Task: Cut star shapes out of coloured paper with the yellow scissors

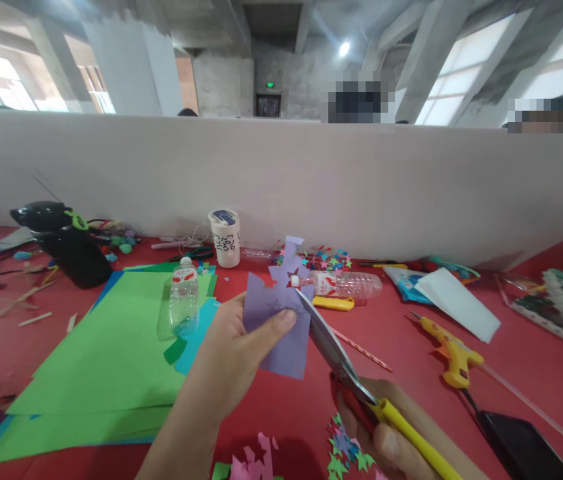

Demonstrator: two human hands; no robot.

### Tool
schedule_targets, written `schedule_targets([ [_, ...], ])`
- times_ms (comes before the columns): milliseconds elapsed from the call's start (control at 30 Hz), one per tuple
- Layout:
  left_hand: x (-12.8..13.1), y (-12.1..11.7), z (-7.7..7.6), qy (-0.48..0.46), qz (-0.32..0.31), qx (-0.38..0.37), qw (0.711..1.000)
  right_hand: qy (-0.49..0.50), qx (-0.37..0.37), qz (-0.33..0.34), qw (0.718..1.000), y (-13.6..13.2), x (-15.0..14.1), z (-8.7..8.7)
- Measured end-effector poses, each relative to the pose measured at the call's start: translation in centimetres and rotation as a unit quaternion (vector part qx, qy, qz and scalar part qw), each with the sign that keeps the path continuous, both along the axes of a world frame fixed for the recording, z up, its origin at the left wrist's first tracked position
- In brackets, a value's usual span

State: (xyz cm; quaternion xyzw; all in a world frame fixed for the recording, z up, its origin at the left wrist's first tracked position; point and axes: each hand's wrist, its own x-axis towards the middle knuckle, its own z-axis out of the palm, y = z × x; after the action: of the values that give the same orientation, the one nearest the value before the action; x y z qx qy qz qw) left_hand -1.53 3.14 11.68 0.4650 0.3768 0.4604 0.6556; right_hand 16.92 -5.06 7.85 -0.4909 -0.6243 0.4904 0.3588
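Observation:
My left hand [241, 343] pinches a piece of purple paper [286, 360] between thumb and fingers and holds it up above the table. Faint star outlines are drawn on the sheet, and its top edge is cut ragged. Yellow-handled scissors [328, 343] are gripped in my right hand [391, 427], with the blade tips at the paper's upper right edge. Below the hands lie small cut-out paper stars [344, 447] in several colours and pink paper scraps [254, 460].
Green paper sheets [106, 347] lie at left under an upright clear bottle [184, 293]. Behind stand a black bottle [71, 253] and a white cup [225, 240]. A lying bottle [346, 285], yellow cutter [334, 304] and yellow glue gun [454, 350] are toward the right.

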Motion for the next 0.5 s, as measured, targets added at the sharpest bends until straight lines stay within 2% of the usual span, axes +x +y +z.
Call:
schedule_targets([
  [133,0.4,-0.1,-0.1,-0.011,-0.003,-0.017,1.0,0.006,0.003,0.008,1.0,-0.2,-0.1,0.0],
  [333,1.1,-0.7,0.0,-0.013,0.057,-0.034,0.998,-0.005,0.01,-0.013,1.0,0.0,0.5,-0.6],
  [400,0.8,-0.7,0.1,0.013,0.053,-0.017,0.998,-0.028,-0.007,0.037,0.999,0.4,1.0,-0.4],
  [500,0.3,-0.6,0.4,0.061,0.032,0.007,0.998,-0.06,-0.018,0.044,0.997,0.8,1.5,0.3],
])
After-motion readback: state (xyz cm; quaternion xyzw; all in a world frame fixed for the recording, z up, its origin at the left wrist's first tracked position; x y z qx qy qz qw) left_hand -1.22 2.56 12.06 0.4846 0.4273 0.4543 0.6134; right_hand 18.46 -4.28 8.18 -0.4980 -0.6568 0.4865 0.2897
